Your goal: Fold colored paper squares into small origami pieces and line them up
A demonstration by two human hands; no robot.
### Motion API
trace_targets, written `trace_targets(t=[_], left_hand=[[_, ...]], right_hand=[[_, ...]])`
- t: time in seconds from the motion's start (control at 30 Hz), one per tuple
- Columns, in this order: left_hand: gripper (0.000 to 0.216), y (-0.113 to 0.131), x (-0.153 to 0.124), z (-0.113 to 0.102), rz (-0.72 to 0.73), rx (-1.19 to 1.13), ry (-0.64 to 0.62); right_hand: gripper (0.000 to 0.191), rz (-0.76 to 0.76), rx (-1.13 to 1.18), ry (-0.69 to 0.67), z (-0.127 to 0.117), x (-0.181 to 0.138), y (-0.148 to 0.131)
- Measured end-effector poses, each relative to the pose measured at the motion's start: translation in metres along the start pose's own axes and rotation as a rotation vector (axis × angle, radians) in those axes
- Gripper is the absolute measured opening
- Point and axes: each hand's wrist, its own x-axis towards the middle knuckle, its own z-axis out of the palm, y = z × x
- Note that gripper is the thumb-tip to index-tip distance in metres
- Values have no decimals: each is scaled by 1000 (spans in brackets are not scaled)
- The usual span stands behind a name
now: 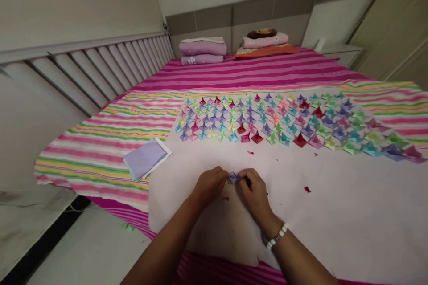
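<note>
A small folded purple paper piece (233,177) is pinched between both hands, just above the pale sheet (321,227) on the bed. My left hand (211,185) grips its left end with closed fingertips. On its right end, my right hand (254,191) holds it the same way, a white beaded bracelet on that wrist. Beyond my hands stand rows of colourful folded paper boats (257,137), all of a similar pointed shape. To the left lies a stack of square paper sheets (145,159), purple on top.
Small dark red paper scraps (306,189) lie scattered on the sheet. A striped bedspread (96,142) surrounds it. White bed rails (110,58) run along the left; folded purple bedding (202,48) and a pink pillow (267,41) rest by the headboard (247,13).
</note>
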Motion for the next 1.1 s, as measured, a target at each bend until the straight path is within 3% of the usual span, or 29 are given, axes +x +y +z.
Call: trace_targets(t=[0.23, 0.37, 0.47, 0.7, 0.87, 1.1], left_hand=[[15, -6, -1, -3, -9, 13, 15], [12, -16, -6, -17, -63, -36, 74], [11, -39, -8, -38, -246, -191, 216], [24, -115, 1, -81, -589, -44, 449], [21, -143, 15, -87, -764, 49, 426], [22, -152, 33, -83, -915, 164, 367]], right_hand=[[18, -58, 32, -17, 0, -1, 1], [26, -115, 50, 26, 0, -4, 0], [24, -104, 51, 44, 1, -5, -1], [21, -87, 6, 41, 5, -4, 2], [22, -92, -20, 55, 8, -5, 7], [20, -75, -30, 31, 9, -4, 9]])
